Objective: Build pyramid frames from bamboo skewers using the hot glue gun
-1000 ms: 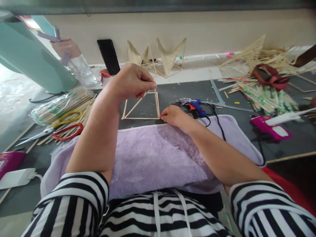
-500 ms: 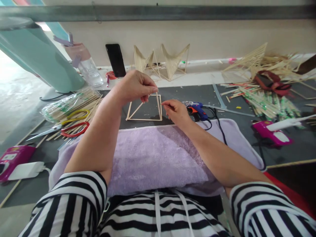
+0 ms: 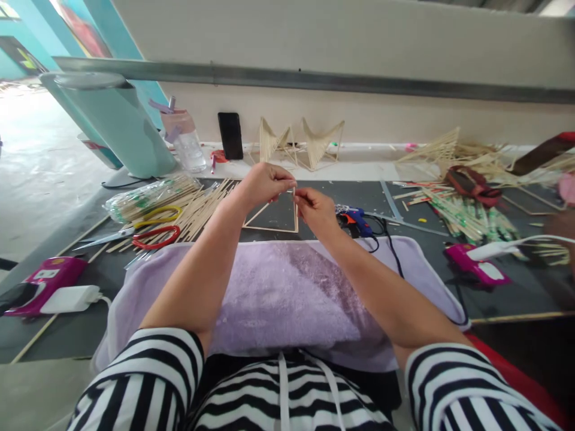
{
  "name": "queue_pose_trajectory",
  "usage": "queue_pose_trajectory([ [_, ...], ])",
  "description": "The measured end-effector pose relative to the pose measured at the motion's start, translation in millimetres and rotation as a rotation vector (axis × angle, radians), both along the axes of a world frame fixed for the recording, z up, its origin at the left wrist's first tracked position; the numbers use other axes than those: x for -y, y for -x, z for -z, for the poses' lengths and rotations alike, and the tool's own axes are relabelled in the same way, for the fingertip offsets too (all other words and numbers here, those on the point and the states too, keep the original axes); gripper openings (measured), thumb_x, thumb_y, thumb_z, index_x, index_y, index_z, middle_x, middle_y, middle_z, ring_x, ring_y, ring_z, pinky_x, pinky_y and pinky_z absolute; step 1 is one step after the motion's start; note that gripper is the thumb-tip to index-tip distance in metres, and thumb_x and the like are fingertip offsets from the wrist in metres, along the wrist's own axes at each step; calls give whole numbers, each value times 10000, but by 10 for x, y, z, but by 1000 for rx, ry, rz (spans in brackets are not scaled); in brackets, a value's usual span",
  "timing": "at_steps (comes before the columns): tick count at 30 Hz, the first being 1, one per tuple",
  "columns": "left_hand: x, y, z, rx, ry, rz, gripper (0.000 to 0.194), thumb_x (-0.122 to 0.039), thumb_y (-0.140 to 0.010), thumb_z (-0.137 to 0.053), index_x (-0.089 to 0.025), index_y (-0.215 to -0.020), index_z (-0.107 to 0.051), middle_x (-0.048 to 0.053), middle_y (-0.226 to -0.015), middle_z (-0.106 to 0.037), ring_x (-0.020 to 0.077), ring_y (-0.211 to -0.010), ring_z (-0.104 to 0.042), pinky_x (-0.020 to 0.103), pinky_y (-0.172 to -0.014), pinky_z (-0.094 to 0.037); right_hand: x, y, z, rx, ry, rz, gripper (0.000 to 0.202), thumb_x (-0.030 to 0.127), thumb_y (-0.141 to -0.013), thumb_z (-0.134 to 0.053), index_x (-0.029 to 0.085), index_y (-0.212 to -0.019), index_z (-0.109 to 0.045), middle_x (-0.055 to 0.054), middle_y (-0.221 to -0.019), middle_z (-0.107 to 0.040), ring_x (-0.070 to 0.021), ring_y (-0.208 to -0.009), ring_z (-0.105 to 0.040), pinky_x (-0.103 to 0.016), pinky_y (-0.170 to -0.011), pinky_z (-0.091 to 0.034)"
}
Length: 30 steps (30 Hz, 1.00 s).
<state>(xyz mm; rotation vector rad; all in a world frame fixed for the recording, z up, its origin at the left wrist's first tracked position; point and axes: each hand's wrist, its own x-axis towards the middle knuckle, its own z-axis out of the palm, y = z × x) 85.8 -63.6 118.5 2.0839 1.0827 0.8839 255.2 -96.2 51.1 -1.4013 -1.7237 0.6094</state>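
The left hand (image 3: 264,182) pinches the raised tip of the stick frame (image 3: 272,229), the right hand (image 3: 318,209) gripping just below. Beyond the towel (image 3: 287,299), its near edge runs left to right; leftward, green print on the wrapped sticks (image 3: 146,200) is illegible.

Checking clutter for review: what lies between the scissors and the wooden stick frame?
Loose wooden sticks and the left forearm, as the head view shows.
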Motion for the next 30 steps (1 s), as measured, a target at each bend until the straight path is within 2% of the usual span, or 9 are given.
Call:
queue_pose_trajectory([
  [5, 24, -37, 154, 181, 22, -90, 230, -266, -752, -670, -181, -936, -779, -5, -610, -673, 100, -575, -556, 238, -566, -419, -53, 8, 64, 1, -91, 2, 276, 384, -903, -464, 196, -983, -650, -19, -711, -664, -150, -709, -629, -241, -687, -476],
  [8, -6, -24, 212, 248, 93, -58, 280, -252, -739, -689, -173, -995, -771, 26, -756, -735, 106, -662, -603, 235, -618, -452, -47, 12, 69, 13, -75, 19, 265, 375, -909, -455, 198, -979, -640, -26, -737, -675, -151, -706, -632, -246, -676, -475],
  [11, -49, 0, 246, 261, 105, -15, 239, -255, -712, -709, -181, -926, -784, 30, -833, -751, 111, -717, -622, 231, -653, -465, -35, 17, 54, 37, -31, 37, 257, 374, -916, -451, 212, -992, -635, -26, -768, -685, -152, -704, -636, -251, -660, -476],
  [18, -70, 36, 237, 221, 116, 73, 123, -236, -709, -676, -179, -761, -772, 1, -717, -715, 90, -650, -584, 222, -637, -447, -19, 21, 46, 49, -63, 7, 248, 378, -922, -451, 218, -972, -634, -21, -752, -681, -152, -720, -640, -247, -672, -473],
  [24, -68, 79, 213, 188, 135, 117, 198, -276, -709, -698, -168, -857, -774, 27, -816, -738, 110, -725, -612, 234, -681, -462, -20, 17, 44, 53, -59, 11, 285, 400, -922, -454, 205, -1011, -642, -28, -772, -683, -147, -707, -633, -245, -665, -466],
  [30, -70, 101, 199, 173, 144, 122, 224, -271, -727, -693, -167, -909, -771, 21, -766, -722, 87, -646, -557, 219, -604, -424, -26, 15, 61, 19, -95, -5, 262, 397, -914, -471, 203, -968, -640, -26, -761, -673, -144, -692, -630, -247, -661, -467],
])
